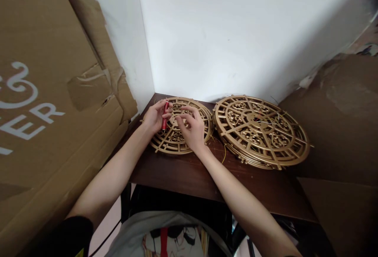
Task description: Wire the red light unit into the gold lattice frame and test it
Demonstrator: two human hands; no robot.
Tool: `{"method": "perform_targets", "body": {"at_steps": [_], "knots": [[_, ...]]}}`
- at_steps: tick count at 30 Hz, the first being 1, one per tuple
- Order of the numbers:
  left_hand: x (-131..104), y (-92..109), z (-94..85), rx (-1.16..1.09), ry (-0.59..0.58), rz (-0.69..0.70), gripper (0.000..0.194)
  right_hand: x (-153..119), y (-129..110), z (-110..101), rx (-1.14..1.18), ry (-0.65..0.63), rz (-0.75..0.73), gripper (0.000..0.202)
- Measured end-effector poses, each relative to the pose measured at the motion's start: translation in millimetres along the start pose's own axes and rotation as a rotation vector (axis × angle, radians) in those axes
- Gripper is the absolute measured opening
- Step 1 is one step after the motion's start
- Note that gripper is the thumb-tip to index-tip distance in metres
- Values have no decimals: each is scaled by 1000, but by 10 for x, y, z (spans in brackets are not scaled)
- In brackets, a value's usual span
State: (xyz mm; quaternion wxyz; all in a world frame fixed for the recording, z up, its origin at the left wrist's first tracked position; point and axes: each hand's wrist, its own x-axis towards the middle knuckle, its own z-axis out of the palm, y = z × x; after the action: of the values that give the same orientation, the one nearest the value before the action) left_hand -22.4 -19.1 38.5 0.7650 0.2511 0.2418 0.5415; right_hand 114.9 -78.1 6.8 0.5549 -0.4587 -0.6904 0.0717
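A slim red pen-shaped tool (164,118) stands nearly upright in my left hand (155,118), its fingers closed round it. My left hand is over the left side of a round gold openwork metal panel (165,146) lying on the dark wooden table. Above the panel's right half is my right hand (193,129), fingers bent and the thumb tip close to the index finger. Whatever lies between those fingertips is too small to make out. The panel has rings, spokes and scrollwork, and its centre lies between my hands.
More round gold panels (261,127) are stacked on the right, with thin wires on top. A yellow wire (224,154) trails onto the table (177,172). Cardboard (53,91) rises at left, brown cardboard (333,123) at right, and a white panel (224,44) behind.
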Motion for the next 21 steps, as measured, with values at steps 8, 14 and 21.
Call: {"method": "perform_targets", "body": {"at_steps": [8, 14, 21], "knots": [[-38, -67, 1, 374, -154, 120, 17, 142, 94, -116, 315, -39, 275, 24], [-122, -155, 19, 756, -298, 114, 36, 167, 70, -85, 642, 73, 420, 24], [-137, -142, 18, 848, -426, 3, 16, 149, 78, -45, 717, 259, 417, 21]]}}
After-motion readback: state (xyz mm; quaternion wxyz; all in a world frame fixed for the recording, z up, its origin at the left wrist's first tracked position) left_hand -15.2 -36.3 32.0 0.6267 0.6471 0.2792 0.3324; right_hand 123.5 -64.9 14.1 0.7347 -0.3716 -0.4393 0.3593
